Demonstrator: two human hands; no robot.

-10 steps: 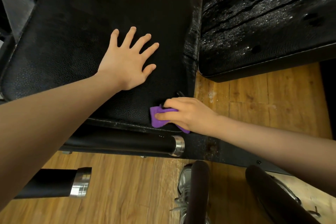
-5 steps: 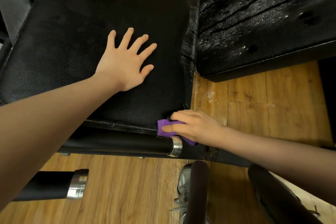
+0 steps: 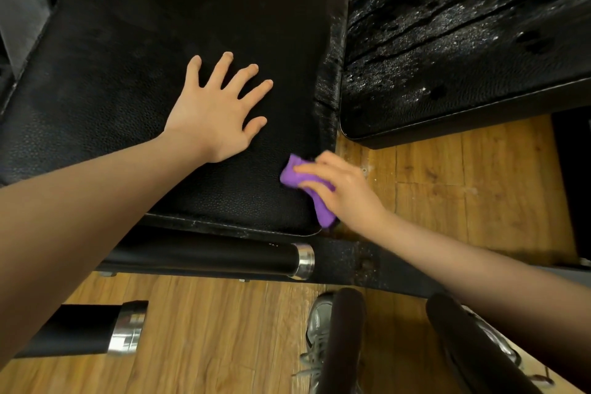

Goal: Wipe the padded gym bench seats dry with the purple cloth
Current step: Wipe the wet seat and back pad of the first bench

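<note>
The purple cloth [image 3: 307,189] lies bunched on the near right corner of the black padded bench [image 3: 224,25] seat, at about 4 o'clock from the seat's middle. The right hand [image 3: 342,190] grips it, fingers curled over the cloth and pressing it to the pad. At 10 o'clock from the cloth, the left hand [image 3: 214,112] rests flat on the seat, fingers spread. At 2 o'clock a second padded seat [image 3: 463,51] is beaded with water droplets. Wooden floor [image 3: 463,185] shows beneath; grey sneakers [image 3: 318,329] stand at 6 o'clock.
</note>
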